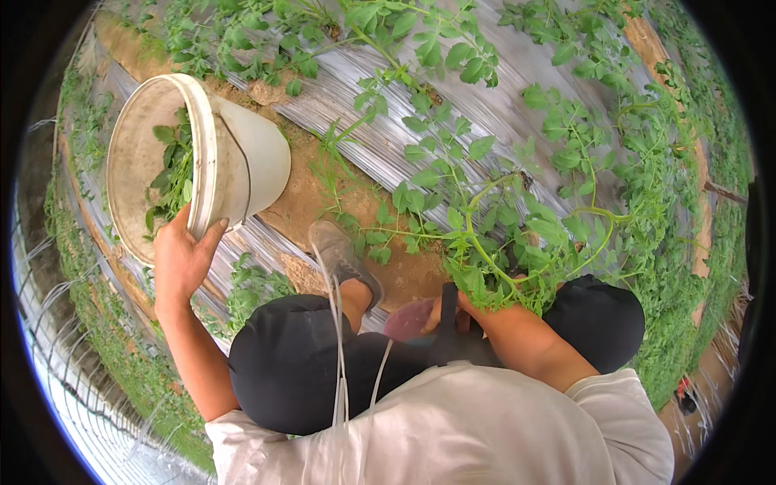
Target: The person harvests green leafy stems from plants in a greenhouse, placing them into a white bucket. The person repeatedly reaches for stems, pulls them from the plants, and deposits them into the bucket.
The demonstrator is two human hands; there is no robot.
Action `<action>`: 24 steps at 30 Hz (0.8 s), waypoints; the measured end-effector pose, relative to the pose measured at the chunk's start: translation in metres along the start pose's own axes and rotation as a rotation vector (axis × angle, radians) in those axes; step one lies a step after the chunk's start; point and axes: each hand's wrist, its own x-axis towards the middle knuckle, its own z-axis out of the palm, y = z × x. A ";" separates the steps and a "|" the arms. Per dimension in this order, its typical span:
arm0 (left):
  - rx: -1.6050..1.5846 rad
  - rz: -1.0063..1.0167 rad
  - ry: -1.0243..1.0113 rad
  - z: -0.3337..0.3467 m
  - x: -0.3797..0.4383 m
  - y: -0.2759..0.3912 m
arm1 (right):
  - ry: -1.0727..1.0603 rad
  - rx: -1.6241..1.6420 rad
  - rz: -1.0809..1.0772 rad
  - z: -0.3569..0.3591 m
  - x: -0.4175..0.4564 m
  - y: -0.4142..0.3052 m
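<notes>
My left hand (185,254) grips the rim of a white plastic bucket (254,151), thumb outside and fingers inside. The bucket is tilted, its mouth facing left, and cut leafy green shoots (176,176) lie in it. Low between my knees, my right hand (442,316) is partly hidden by a dark strap and leaves. Beside its fingers is a flat, reddish-purple object (407,320); whether the hand holds it cannot be told. A leafy vine with thick green stems (479,242) spreads just beyond my right forearm.
Silvery plastic mulch film (376,145) covers the beds, with bare soil (303,194) between them. Tomato-like plants (564,121) grow around. My shoe (342,251) rests on the soil. White cords (339,357) hang before my lap. Netting (79,364) stands at the lower left.
</notes>
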 end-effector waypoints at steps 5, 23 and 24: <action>0.239 -0.005 0.016 0.001 -0.015 0.006 | 0.366 -0.591 -0.106 0.046 -0.002 0.024; 0.197 0.079 -0.068 -0.018 -0.105 -0.026 | 0.689 -0.578 -0.137 0.043 0.018 0.038; 0.254 0.155 -0.022 -0.022 -0.105 -0.029 | 0.711 -0.556 -0.128 0.037 0.018 0.033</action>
